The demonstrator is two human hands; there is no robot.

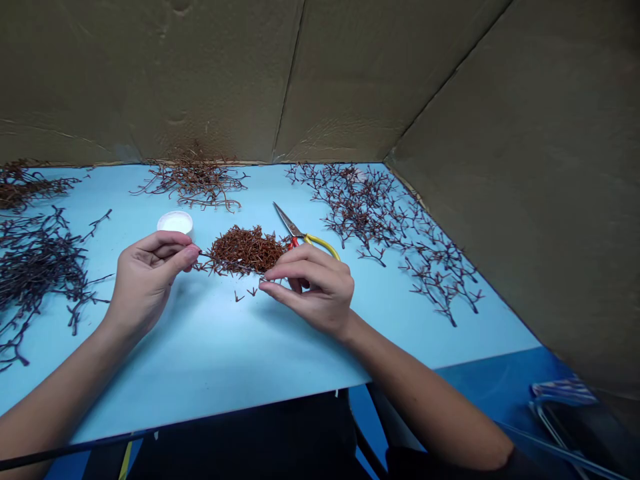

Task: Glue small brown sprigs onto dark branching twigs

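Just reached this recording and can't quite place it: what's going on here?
A person works over a light blue board. Their left hand pinches a thin brown twig at the edge of a heap of short twig pieces. Their right hand is beside the heap, near red-and-yellow-handled scissors. A white cap lies nearby.

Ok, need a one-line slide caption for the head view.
Left hand, right hand pinching at a heap of short brown twig pieces on pale-blue board.
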